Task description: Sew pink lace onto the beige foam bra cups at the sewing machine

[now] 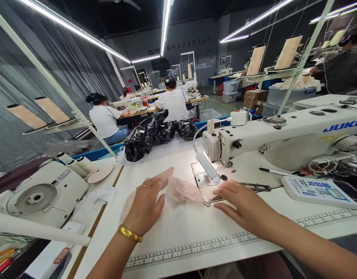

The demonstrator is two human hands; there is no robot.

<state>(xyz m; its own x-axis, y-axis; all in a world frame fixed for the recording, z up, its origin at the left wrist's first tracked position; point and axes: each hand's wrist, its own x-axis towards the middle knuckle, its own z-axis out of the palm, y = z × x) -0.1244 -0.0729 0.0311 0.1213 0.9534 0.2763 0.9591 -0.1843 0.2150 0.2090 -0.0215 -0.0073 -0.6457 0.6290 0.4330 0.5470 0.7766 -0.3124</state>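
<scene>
Resting flat on the white table (pixel 195 236), the left hand (pixel 146 203) presses a piece of pink fabric (pixel 182 190); fingers together, laid on the cloth, not gripping. A gold bracelet (pixel 130 233) sits on that wrist, a ring on one finger. The right hand (pixel 244 205) lies palm-down just right of the fabric, fingers stretched out and slightly apart, tips near the cloth's right edge; whether they touch it cannot be told.

Landmark: sewing machine (pixel 283 135), white w/ blue lettering, at the table's back right.
- Fabric: in front of and left of the machine's needle end, its gathered pink part just short of the metal plate (pixel 203 176) under the needle.
- Scissors (pixel 255 188): in front of the machine, just behind the right hand.
- Pen (pixel 273 171): against the machine's base, right of the needle.
- Control panel (pixel 319 190): in front of the machine's right part.
- Printed ruler (pixel 201 246): along the table's near edge, well in front of the machine.
- Black plastic bag (pixel 150 135): behind & left of the machine, at the table's far edge.
- Second machine (pixel 41 193): far left, on its side.
- Thread cones (pixel 261 58): on a rack above the machine.
- Two persons in white shirts (pixel 174 102): seated at benches well behind the machine, backs to camera; another person at far right, partly cut off
</scene>
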